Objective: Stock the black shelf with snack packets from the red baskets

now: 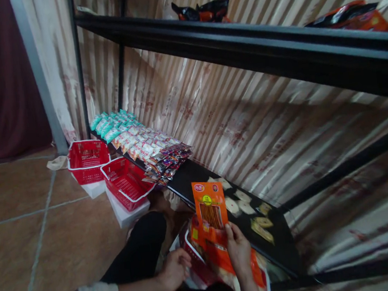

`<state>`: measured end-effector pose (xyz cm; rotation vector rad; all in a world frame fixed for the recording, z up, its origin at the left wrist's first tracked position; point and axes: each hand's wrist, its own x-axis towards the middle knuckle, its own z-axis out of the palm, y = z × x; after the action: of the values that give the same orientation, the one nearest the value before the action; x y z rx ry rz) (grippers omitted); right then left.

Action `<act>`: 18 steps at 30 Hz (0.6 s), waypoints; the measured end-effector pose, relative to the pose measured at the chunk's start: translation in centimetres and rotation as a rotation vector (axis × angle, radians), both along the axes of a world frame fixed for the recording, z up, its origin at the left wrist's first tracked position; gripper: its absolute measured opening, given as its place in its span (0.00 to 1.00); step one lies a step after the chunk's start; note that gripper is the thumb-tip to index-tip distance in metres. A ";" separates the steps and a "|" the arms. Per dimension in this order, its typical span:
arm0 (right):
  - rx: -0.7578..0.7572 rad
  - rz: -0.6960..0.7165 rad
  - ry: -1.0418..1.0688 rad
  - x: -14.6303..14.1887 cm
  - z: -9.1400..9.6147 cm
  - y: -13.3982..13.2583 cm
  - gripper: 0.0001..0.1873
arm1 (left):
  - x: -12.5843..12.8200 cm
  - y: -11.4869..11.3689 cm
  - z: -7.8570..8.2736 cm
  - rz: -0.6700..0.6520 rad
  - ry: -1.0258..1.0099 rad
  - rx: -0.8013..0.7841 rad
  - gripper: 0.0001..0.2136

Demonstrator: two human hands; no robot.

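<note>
My right hand is closed on the lower edge of an orange snack packet, holding it upright over the front of the black bottom shelf. Below it lie more orange packets in a red basket by my knees. My left hand is curled closed on that basket's rim. Rows of small snack packets in green, red-white and dark wrappers fill the shelf's far end. A few pale packets lie on the shelf near my right hand.
Two red baskets stand on white boxes on the tiled floor, left of the shelf. The upper black shelf carries dark and orange bags. A striped curtain hangs behind the rack. My black-trousered leg stretches toward the baskets.
</note>
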<state>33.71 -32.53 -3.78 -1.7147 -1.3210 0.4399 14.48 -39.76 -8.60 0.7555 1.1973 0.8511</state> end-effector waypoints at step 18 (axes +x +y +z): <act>0.038 -0.119 0.750 -4.2 -1.6 -3.1 0.17 | 0.0 9.2 2.6 -0.094 -0.248 0.186 0.20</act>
<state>29.47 -35.66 -5.41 -1.3732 -0.6727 0.8750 14.47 -30.55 -6.00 0.8231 0.8649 0.9564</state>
